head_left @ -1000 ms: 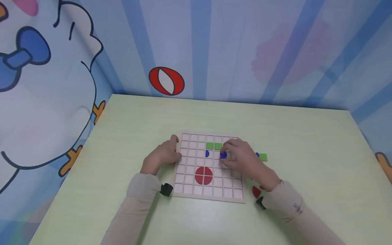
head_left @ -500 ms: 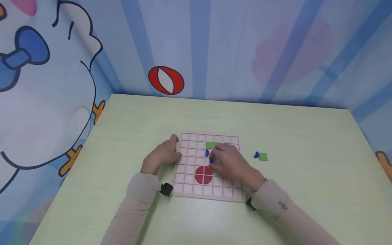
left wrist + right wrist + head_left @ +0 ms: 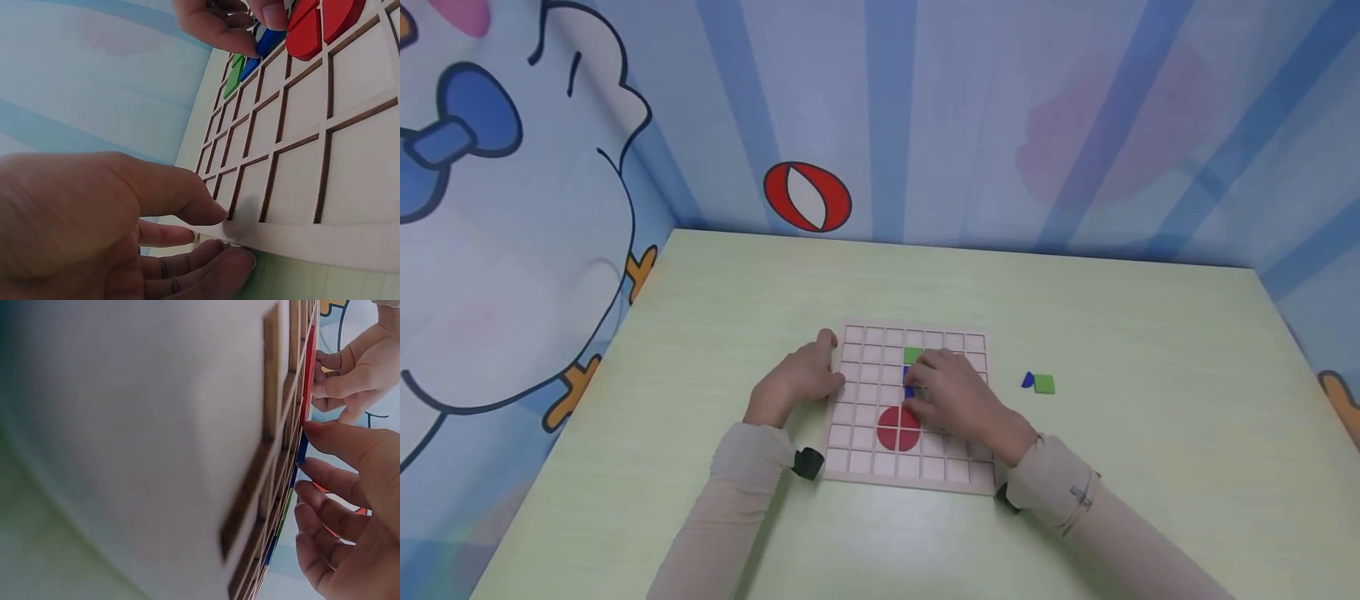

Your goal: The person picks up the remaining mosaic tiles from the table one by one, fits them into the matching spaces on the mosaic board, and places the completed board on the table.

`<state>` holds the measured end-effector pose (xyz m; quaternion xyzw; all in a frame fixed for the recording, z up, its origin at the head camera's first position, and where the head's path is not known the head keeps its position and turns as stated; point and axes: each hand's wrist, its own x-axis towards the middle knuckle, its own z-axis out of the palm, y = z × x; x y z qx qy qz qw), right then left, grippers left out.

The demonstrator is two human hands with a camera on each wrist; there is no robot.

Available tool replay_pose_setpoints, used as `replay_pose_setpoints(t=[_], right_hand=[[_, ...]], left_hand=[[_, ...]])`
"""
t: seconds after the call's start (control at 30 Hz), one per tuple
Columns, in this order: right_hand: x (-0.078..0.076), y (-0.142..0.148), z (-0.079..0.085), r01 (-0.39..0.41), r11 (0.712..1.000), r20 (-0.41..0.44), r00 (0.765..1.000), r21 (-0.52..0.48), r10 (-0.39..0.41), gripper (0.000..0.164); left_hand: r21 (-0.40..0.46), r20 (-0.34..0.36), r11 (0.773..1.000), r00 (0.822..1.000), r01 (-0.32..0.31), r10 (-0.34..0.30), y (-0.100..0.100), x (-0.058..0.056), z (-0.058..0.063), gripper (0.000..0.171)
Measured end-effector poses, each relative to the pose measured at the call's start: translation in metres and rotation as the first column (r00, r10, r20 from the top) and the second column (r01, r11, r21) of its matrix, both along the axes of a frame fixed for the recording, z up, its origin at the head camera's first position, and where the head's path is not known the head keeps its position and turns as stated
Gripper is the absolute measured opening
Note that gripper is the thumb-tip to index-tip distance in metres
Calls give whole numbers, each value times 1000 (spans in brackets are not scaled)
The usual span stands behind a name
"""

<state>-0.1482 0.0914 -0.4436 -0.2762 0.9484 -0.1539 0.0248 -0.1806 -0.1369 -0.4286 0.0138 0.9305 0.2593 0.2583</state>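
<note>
A pale wooden grid board (image 3: 917,486) lies on the table. My left hand (image 3: 797,375) holds its left edge; in the left wrist view the thumb is at the rim and the other fingers curl beside and below it. Over the board's middle, my right hand (image 3: 958,396) pinches a blue piece (image 3: 270,42) between thumb and index finger, right at a cell above the red circle (image 3: 888,429), which is made of quarter pieces. Another blue piece (image 3: 250,67) sits in the cell above. Beyond it are green squares (image 3: 912,355), one hidden behind the right fingers in the head view.
Right of the board, a loose blue piece (image 3: 1027,380) lies beside a loose green square (image 3: 1044,384) on the table (image 3: 1150,375). A wall (image 3: 955,125) with printed cartoon pictures stands behind the table's far edge.
My right hand has moved left across the board with the blue piece, down to the cell above the red circle. My left hand has stayed at the board's edge.
</note>
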Motion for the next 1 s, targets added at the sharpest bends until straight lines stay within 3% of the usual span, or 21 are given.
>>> replay_pose_setpoints(t=[0.67, 1.0], right_hand=[[-1, -1, -2, -3, 1000, 6, 1000, -3, 3, 28], [0, 4, 7, 22, 999, 37, 999, -30, -21, 23]], left_hand=[[17, 4, 1000, 1000, -11, 11, -1, 0, 0, 52], [19, 19, 1000, 1000, -22, 21, -1, 0, 2, 52]])
